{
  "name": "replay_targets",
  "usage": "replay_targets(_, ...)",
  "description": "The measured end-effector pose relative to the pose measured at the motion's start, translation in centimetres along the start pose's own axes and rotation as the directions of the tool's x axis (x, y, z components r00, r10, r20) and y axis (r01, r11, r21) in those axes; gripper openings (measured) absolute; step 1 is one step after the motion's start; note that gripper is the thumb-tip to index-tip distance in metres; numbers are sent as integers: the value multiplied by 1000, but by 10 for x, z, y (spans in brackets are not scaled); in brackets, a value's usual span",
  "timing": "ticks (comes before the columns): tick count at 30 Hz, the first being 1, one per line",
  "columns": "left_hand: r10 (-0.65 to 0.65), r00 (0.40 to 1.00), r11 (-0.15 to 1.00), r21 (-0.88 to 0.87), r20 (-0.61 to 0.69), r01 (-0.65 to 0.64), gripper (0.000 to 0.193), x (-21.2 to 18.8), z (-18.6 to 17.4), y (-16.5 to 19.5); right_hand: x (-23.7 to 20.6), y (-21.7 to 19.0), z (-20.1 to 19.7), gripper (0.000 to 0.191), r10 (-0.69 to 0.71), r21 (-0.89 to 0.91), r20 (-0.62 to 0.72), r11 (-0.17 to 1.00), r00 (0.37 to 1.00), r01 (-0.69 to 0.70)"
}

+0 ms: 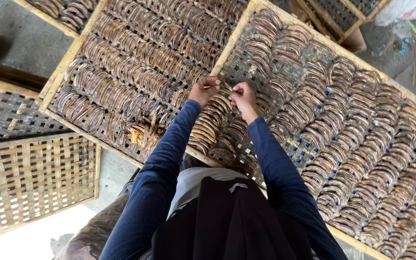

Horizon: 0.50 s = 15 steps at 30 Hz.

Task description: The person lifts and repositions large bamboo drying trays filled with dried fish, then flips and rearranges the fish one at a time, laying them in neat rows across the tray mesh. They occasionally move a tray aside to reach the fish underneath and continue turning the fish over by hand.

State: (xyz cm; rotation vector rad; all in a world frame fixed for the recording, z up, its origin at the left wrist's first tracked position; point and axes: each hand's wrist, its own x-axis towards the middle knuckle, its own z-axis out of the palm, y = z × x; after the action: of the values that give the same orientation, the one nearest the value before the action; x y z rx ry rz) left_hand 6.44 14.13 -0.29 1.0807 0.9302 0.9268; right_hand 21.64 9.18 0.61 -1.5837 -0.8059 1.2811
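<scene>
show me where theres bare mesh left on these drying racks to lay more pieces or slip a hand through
Bare mesh shows on the right rack between its wooden divider and the first curved rows, and in the gap with blue ties right of the right hand. The empty woven tray lower left is wholly free. The left rack beyond the left hand is packed tight.

Your clothing, seen from above

You wear long dark-blue sleeves down to the wrists, leaving your left hand and right hand bare, with a dark apron over a pale grey top at your chest.
</scene>
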Motion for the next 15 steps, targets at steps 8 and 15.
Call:
replay_targets(8,273,955,591,763,114,-260,15,-1,4,1,-7,9,7,25,-294,-561,-92,805,951,194)
replay_targets(15,261,957,496,832,130,-249,10,-4,5,-2,-10,8,-3,14,-147,-536,-231,844,962,0)
